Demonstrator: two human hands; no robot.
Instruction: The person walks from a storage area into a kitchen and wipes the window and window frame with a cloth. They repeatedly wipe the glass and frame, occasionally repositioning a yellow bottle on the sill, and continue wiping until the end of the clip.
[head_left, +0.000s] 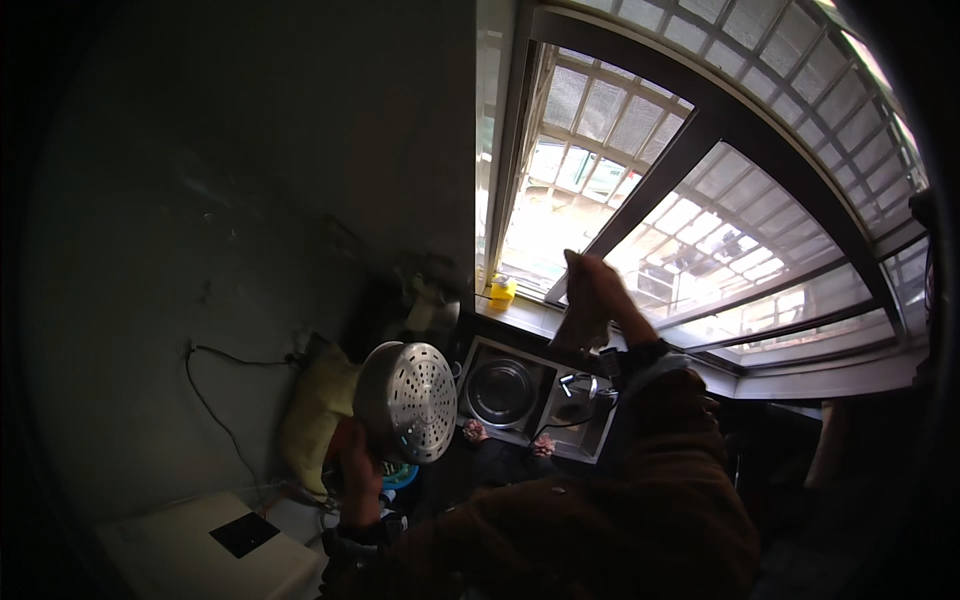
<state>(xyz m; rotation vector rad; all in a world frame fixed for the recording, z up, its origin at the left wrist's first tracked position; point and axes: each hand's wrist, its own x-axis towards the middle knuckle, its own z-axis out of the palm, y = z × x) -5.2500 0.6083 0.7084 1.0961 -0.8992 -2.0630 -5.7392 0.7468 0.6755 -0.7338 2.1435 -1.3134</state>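
Note:
My left hand (358, 465) is at the near side of a metal steamer pot (424, 401) with a perforated base, gripping it by the side and holding it tilted, its holes facing right. A patch of red shows beside the fingers. My right hand (600, 289) is raised in front of the window, shut on a limp greyish cloth (581, 322) that hangs down. Below it, a double metal sink (551, 397) has a round glass-like lid or bowl (500, 391) in its left basin and a faucet (581, 384) over the right basin.
A yellow bottle (502, 292) stands on the windowsill. A yellowish cloth or bag (311, 412) hangs by the wall, left of the pot. A blue basin (401, 476) sits below the pot. At lower left is a pale appliance or cabinet top (180, 540) with a black square. The barred window rises behind the sink.

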